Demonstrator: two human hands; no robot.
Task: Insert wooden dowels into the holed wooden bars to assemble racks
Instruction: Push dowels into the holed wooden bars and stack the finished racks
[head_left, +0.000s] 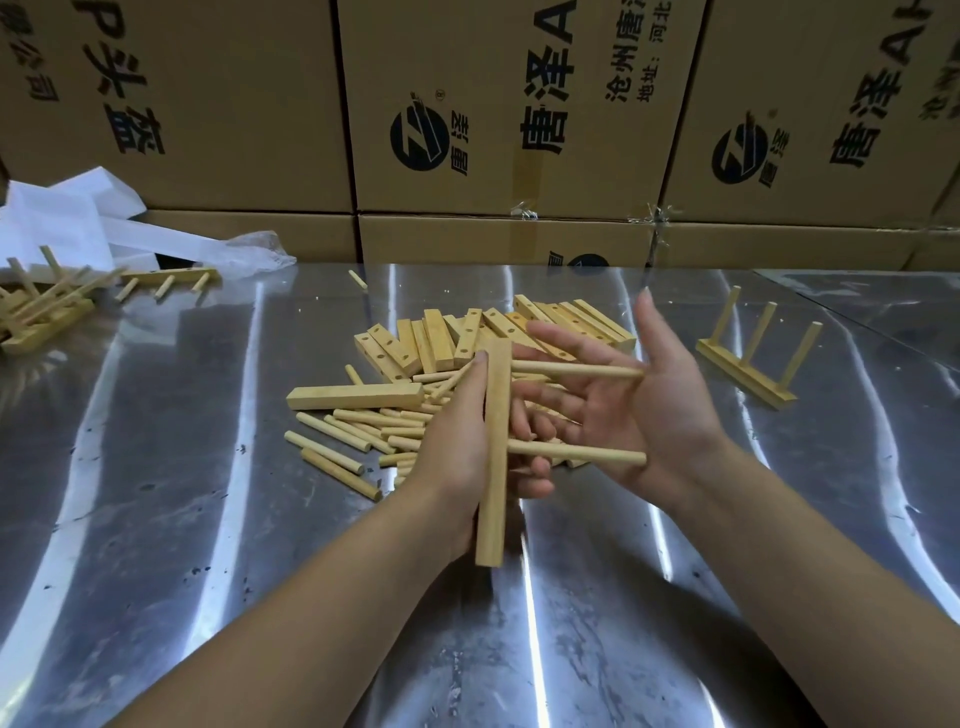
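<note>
Two dowels (576, 370) sit in bar (492, 509), mid-scene above bench (249, 519); L hand (449, 447) fingers (537, 486) clenched round it, R hand (660, 410) flat, released. Risk: skewed palm push jams/snaps one.

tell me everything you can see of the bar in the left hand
The bar is a long, pale wooden strip of square section, plain on the faces that show; no holes are visible. It is held above the table, one end towards the camera. The left hand grips its middle. An upper dowel and a lower dowel stick out of its right side, roughly parallel. The right hand, fingers spread, has its palm at their tips.
</note>
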